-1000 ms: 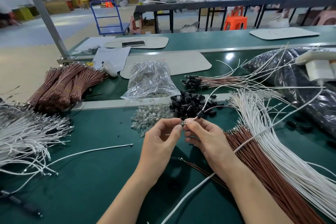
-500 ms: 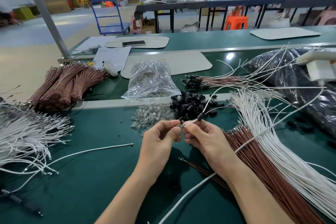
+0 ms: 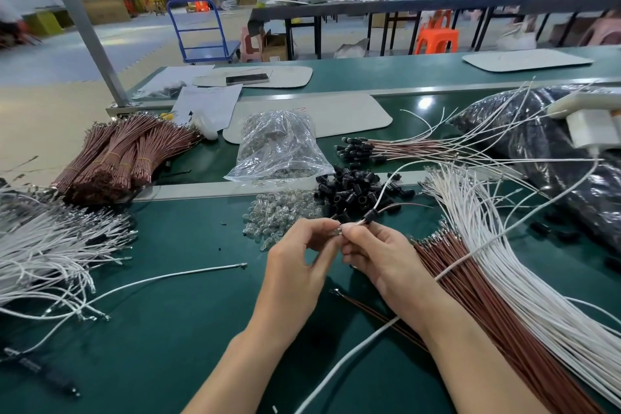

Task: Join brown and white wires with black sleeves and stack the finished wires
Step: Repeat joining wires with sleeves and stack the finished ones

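Note:
My left hand (image 3: pixel 299 265) and my right hand (image 3: pixel 376 255) meet above the green table, fingertips pinching a small metal wire end (image 3: pixel 340 229) between them. A black sleeve (image 3: pixel 369 216) sits on the held wires just beyond my right fingertips, with a white wire (image 3: pixel 386 188) and a brown wire (image 3: pixel 403 206) running out of it. Loose black sleeves (image 3: pixel 353 191) lie heaped right behind my hands. Brown wires (image 3: pixel 487 296) and white wires (image 3: pixel 524 262) fan across the right. Finished wires (image 3: pixel 386 148) lie stacked at the back.
Small clear parts (image 3: pixel 279 215) lie left of the sleeves, below a clear plastic bag (image 3: pixel 279 148). Bundled brown wires (image 3: pixel 124 151) and a white wire heap (image 3: pixel 43 252) fill the left. A dark bag (image 3: pixel 554 158) sits far right. A single white wire (image 3: pixel 168 277) lies loose.
My hands have stayed together in place with small fingertip movements. The white wire loop above the sleeve has shifted slightly.

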Available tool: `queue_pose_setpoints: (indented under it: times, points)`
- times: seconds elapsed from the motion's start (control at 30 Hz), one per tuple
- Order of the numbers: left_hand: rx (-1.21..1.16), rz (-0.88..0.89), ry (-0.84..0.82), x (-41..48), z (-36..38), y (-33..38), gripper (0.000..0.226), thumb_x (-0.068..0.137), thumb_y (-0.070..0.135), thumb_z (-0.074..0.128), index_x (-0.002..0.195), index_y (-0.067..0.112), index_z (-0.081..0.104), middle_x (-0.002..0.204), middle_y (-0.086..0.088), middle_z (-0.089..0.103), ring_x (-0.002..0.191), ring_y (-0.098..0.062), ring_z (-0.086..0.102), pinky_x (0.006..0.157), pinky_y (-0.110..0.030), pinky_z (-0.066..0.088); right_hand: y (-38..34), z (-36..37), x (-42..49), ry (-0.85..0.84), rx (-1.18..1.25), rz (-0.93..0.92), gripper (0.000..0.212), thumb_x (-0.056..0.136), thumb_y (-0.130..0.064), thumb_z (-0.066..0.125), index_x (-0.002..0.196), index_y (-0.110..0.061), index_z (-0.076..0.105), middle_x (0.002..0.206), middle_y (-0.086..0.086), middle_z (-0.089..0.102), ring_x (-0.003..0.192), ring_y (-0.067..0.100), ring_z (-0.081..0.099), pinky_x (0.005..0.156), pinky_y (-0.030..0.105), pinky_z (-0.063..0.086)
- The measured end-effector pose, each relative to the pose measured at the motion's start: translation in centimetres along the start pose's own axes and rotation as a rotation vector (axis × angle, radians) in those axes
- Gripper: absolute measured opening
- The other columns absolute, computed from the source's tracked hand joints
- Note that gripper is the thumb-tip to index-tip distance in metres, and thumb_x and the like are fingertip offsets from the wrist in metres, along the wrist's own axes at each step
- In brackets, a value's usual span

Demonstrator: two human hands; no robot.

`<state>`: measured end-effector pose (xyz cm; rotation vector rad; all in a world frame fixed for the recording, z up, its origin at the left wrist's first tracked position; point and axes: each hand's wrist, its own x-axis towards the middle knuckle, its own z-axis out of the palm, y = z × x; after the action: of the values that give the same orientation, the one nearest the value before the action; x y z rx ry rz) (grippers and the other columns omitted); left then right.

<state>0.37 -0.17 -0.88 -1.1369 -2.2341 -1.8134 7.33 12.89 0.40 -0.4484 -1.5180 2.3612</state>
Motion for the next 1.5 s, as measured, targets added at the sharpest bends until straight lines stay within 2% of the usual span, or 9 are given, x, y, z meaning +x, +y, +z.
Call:
queue_pose_setpoints:
  times: [0.13,0.27,0.57,0.83,0.97,1.1,1.17,1.3,1.5]
  points:
    - [0.116,0.116,0.040,0.08,-0.31,-0.12,0.033,0.091,0.011,0.074,0.108,0.038,0.064,0.097,0.018,0.067,0.093,-0.007,0.066,0.082,-0.012,0.047,-0.07,0.08,-0.02,-0.042,0.052,0.042,0.011,0.084,-0.023,0.074,0.082,-0.014,0.080,0.080,0.005,0.072,0.069,0.009,0.065,0.065,0.019,0.055]
    - [0.148,0.145,0.056,0.13,-0.42,-0.18,0.025,0.090,0.010,0.075,0.106,0.028,0.068,0.095,0.018,0.066,0.092,-0.004,0.065,0.081,-0.009,0.045,-0.02,-0.13,0.08,-0.057,0.074,0.054,0.023,0.075,-0.034,0.079,0.085,-0.013,0.081,0.084,0.007,0.074,0.068,0.009,0.066,0.064,0.020,0.056]
    - [0.083,0.093,0.059,-0.04,-0.34,-0.48,0.019,0.088,0.010,0.077,0.102,0.022,0.071,0.093,0.014,0.071,0.092,-0.005,0.068,0.081,-0.015,0.051,0.24,-0.37,-0.09,-0.044,0.050,0.046,0.018,0.075,-0.034,0.080,0.080,-0.017,0.080,0.077,0.004,0.070,0.068,0.007,0.065,0.067,0.018,0.055]
    - [0.056,0.111,0.062,0.09,-0.33,-0.34,0.022,0.089,0.017,0.076,0.105,0.031,0.070,0.095,0.016,0.071,0.091,-0.007,0.069,0.081,-0.017,0.052,0.13,-0.56,0.04,-0.092,0.107,0.073,0.019,0.077,-0.032,0.080,0.084,-0.015,0.081,0.083,0.006,0.073,0.070,0.007,0.067,0.067,0.018,0.056]
    - [0.064,0.135,0.076,0.15,-0.31,-0.15,0.021,0.091,0.023,0.073,0.107,0.035,0.068,0.097,0.018,0.069,0.092,-0.006,0.068,0.080,-0.011,0.049,0.04,-0.61,0.13,-0.110,0.125,0.068,0.030,0.087,-0.037,0.074,0.102,-0.012,0.079,0.091,0.007,0.074,0.076,0.011,0.069,0.070,0.022,0.057]
    - [0.075,0.141,0.109,0.17,-0.52,-0.19,0.020,0.091,0.019,0.074,0.105,0.032,0.068,0.095,0.017,0.068,0.089,-0.006,0.067,0.080,-0.012,0.048,-0.20,-0.74,0.44,0.035,0.300,0.051,0.047,0.087,-0.040,0.068,0.114,-0.002,0.066,0.093,0.013,0.075,0.077,0.018,0.072,0.067,0.025,0.060]
    - [0.069,0.134,0.104,0.11,-0.58,-0.20,0.018,0.091,0.019,0.074,0.104,0.030,0.069,0.094,0.016,0.067,0.088,-0.005,0.066,0.079,-0.012,0.048,-0.32,-0.87,0.53,0.093,0.361,0.037,0.041,0.085,-0.035,0.069,0.110,-0.002,0.068,0.091,0.013,0.075,0.076,0.017,0.073,0.064,0.024,0.060]
    - [0.071,0.137,0.092,-0.03,-0.38,-0.03,0.019,0.091,0.016,0.075,0.102,0.030,0.068,0.092,0.015,0.066,0.087,-0.006,0.066,0.079,-0.012,0.048,-0.29,-0.73,0.53,0.081,0.361,0.043,0.018,0.084,-0.022,0.069,0.088,-0.010,0.082,0.086,0.009,0.075,0.074,0.013,0.072,0.062,0.021,0.058]
    - [0.079,0.133,0.110,0.01,-0.32,0.01,0.019,0.091,0.017,0.074,0.101,0.032,0.067,0.091,0.014,0.066,0.087,-0.007,0.066,0.079,-0.013,0.048,-0.53,-0.48,0.23,0.023,0.337,0.061,0.016,0.086,-0.020,0.069,0.092,-0.011,0.081,0.092,0.011,0.074,0.079,0.015,0.072,0.066,0.022,0.059]
